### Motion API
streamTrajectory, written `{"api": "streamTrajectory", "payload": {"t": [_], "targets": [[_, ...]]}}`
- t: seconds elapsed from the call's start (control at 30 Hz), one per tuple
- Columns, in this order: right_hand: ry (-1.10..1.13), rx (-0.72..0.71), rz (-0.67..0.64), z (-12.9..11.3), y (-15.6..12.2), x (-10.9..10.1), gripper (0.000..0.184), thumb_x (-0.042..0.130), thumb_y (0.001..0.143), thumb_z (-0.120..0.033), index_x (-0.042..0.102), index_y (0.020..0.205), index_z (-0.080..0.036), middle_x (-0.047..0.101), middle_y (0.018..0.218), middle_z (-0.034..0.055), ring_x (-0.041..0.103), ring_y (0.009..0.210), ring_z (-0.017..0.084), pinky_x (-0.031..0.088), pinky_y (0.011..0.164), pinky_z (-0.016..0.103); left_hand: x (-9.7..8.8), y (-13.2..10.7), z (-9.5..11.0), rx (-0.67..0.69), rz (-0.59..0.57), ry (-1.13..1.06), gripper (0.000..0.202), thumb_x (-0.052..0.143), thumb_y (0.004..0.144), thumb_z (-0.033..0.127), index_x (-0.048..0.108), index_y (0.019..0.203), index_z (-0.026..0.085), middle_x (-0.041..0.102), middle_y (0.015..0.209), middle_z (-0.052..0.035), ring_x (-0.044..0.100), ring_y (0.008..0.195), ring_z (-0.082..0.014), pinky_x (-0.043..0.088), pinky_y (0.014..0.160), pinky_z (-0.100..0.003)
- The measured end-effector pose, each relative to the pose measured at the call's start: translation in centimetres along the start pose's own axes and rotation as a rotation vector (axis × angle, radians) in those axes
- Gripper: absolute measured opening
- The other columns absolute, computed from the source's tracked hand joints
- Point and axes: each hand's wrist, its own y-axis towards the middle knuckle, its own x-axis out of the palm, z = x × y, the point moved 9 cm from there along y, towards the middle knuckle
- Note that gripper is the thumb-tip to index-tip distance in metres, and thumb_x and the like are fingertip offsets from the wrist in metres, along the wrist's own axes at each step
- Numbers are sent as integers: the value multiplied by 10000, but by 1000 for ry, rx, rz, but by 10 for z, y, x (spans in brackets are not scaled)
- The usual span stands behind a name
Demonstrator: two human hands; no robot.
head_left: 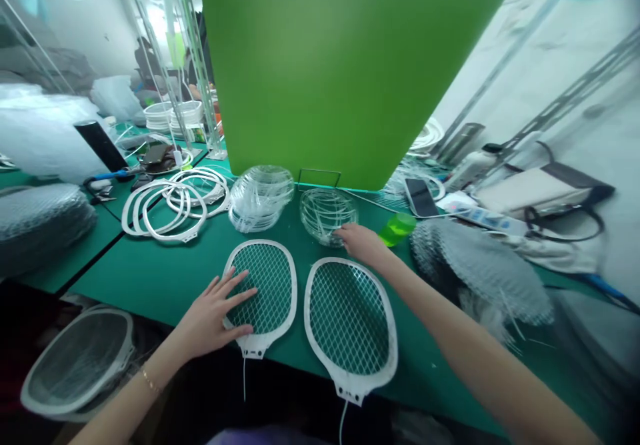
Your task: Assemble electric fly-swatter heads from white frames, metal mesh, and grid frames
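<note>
Left hand (214, 310) is resting splayed on a racket (275, 288); curled right hand (361, 241) is perhaps pinching clear rings (323, 213); tugging could be tangling them.

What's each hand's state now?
Left hand: open, fingers spread over the left mesh frame.
Right hand: fingers at the clear rings; grip cannot be told.

On the table (145, 278), two netted frames (273, 281) are lying side by side — behind them two ring piles (260, 205) are sitting before a panel (330, 71); loose hoops (190, 235) are lying to the left — a mesh stack (487, 265) to the right.
</note>
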Motion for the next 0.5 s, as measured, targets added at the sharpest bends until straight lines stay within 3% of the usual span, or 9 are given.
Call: {"api": "streamTrajectory", "payload": {"t": [0.13,0.23,0.33,0.43,0.5], "targets": [[38,-68,-6,5,-1,-9,337,492,898,-111,708,1138,-209,672,1144,90,619,1081,220,497,905,316,7,-6,-3,-47,26,-59,572,581,956,441,436,1494,312,294,1626,-81,246,1493,-364,351,1139,-571],[75,-56,184,7,-18,-37,345,440,944,-160,696,1171,-200,667,1184,108,624,1106,242,509,948,382,7,-5,-2,-44,20,-60,580,547,976,431,385,1522,316,283,1631,-76,266,1490,-349,315,1159,-573],[132,-95,425,-6,-74,-62,356,420,969,-210,694,1197,-217,694,1156,115,637,1131,268,482,1030,474,10,-5,-2,-48,17,-37,595,516,993,430,314,1548,357,264,1639,-49,234,1501,-346,299,1166,-573],[206,-223,484,-27,-153,-56,325,527,933,-246,694,1198,-334,738,1102,36,684,1072,243,512,1038,471,15,-7,-4,-65,7,-23,530,487,1009,414,358,1522,396,259,1642,-9,177,1515,-349,274,1173,-591],[247,-291,490,-36,-202,-43,376,570,898,-253,674,1222,-413,758,1048,-8,725,963,230,581,960,455,18,-8,-6,-74,-13,-32,491,442,1029,379,375,1515,390,264,1640,4,150,1523,-336,261,1182,-587]]}}
